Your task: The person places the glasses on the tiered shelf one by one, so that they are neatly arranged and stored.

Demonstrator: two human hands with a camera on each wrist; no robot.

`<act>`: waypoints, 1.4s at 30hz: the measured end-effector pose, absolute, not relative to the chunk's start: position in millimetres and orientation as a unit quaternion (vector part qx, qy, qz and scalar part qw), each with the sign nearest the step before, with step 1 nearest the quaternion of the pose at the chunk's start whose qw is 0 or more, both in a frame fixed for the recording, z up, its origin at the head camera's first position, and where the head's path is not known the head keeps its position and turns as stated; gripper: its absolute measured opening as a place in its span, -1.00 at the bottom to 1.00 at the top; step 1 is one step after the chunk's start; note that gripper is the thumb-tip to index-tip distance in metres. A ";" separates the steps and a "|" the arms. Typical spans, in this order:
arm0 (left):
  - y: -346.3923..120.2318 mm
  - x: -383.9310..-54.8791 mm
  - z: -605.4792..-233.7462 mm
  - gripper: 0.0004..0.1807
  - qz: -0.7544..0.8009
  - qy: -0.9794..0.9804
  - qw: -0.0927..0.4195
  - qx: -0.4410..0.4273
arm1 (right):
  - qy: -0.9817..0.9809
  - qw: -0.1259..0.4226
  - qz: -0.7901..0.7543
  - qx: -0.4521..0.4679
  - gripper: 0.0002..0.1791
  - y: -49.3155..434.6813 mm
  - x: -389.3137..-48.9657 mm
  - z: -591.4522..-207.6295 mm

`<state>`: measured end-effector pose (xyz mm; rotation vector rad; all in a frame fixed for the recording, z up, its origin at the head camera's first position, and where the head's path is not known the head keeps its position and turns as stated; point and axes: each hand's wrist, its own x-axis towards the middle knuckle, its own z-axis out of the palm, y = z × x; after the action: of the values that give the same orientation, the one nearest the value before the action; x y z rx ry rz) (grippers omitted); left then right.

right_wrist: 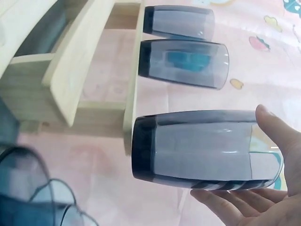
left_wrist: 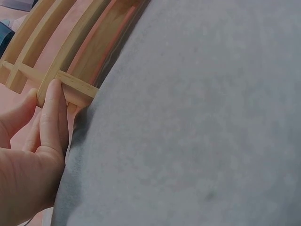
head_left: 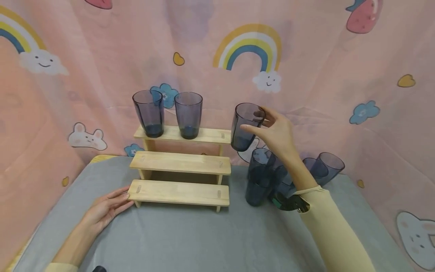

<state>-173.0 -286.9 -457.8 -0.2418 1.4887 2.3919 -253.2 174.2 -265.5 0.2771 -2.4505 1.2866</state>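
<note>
My right hand (head_left: 280,136) grips a blue-tinted drinking glass (head_left: 242,132) near its rim, thumb on one side and fingers on the other. This glass is upright with a slight tilt, at the right end of the top step of a three-step wooden stand (head_left: 180,192). In the right wrist view, the held glass (right_wrist: 202,148) has its base beside that step's end; contact is unclear. Two matching glasses, one on the left (head_left: 149,113) and one near the middle (head_left: 188,115), stand on the top step. My left hand (head_left: 100,213) pinches the bottom step's left end between thumb and fingers.
Several more blue glasses (head_left: 259,185) cluster on the grey tablecloth (head_left: 170,241) right of the stand, partly behind my right forearm. A pink patterned curtain (head_left: 312,56) hangs close behind. The stand's middle and bottom steps hold nothing.
</note>
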 end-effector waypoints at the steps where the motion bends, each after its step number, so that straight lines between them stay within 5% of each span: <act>1: -286.0 -173.1 -457.6 -0.76 0.836 0.519 0.157 -0.082 | -0.865 0.182 0.457 0.099 -0.11 171.8 -255.7 -264.4; 12: -284.3 -175.1 -455.5 -0.60 0.829 0.529 0.164 -0.083 | -0.849 0.176 0.486 0.109 -0.12 139.8 -284.8 -253.8; 17: -283.0 -175.0 -454.9 -0.76 0.833 0.523 0.161 -0.078 | -0.853 0.160 0.486 0.102 -0.14 131.0 -295.1 -254.9; 42: -282.5 -171.3 -458.2 -0.76 0.827 0.528 0.156 -0.112 | -0.864 0.042 0.477 0.157 -0.03 139.6 -290.4 -254.1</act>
<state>-171.3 -282.5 -458.2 -0.3204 1.5108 2.3694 -290.4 139.6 -254.1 0.4793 -2.6440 1.4584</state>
